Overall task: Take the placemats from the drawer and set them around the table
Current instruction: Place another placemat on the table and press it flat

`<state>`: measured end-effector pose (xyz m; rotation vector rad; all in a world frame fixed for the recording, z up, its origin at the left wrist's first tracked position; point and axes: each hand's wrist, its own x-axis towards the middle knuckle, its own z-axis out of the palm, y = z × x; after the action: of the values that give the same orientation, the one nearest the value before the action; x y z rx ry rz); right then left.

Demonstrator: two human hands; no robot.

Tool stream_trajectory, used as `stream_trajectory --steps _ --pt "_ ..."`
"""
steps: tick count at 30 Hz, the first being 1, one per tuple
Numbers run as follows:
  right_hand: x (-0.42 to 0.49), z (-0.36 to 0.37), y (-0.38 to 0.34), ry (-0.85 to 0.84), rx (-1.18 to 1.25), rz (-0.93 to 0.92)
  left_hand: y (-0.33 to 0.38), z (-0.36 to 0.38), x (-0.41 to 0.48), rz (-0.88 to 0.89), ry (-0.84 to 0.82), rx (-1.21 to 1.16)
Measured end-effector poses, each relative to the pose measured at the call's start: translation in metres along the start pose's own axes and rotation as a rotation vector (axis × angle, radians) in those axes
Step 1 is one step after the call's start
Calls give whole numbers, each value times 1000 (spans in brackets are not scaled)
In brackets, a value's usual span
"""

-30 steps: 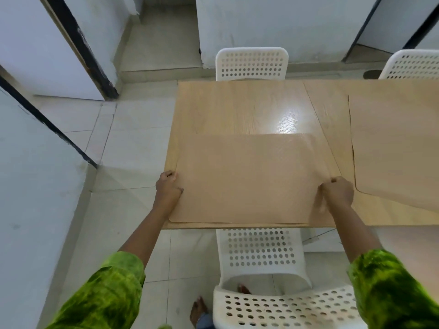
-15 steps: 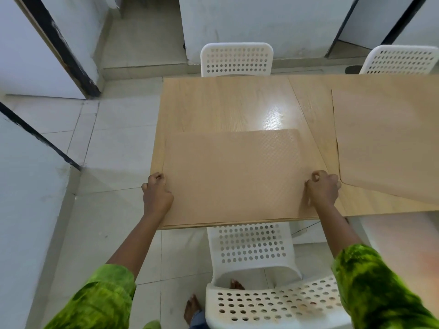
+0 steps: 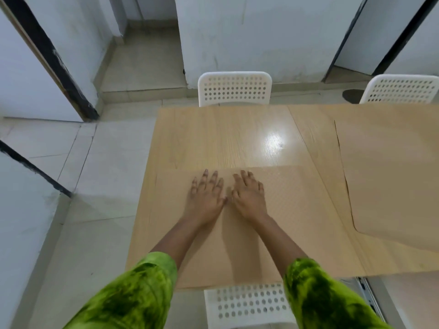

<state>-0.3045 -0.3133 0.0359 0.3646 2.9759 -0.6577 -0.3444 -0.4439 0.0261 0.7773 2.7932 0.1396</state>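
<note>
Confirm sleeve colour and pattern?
Sleeves: bright green, mottled with darker green patches. Clearest in the head view.

On the table [image 3: 213, 138], near placemat [image 3: 297, 214] left of right placemat [image 3: 392, 174]

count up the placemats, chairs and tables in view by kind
placemats: 2, the near placemat under the left hand and right hand, and the right placemat
white chairs: 3, the far chair, far right chair and near chair
table: 1
total: 6
</note>
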Motion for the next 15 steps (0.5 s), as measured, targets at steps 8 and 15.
stream_trajectory --steps 8,15 --pt "18 21 9 -72 -168 -83 -13 22 9 27 54 38" --pt "24 -12 81 -16 -185 179 -60 23 -2 -176 143 27"
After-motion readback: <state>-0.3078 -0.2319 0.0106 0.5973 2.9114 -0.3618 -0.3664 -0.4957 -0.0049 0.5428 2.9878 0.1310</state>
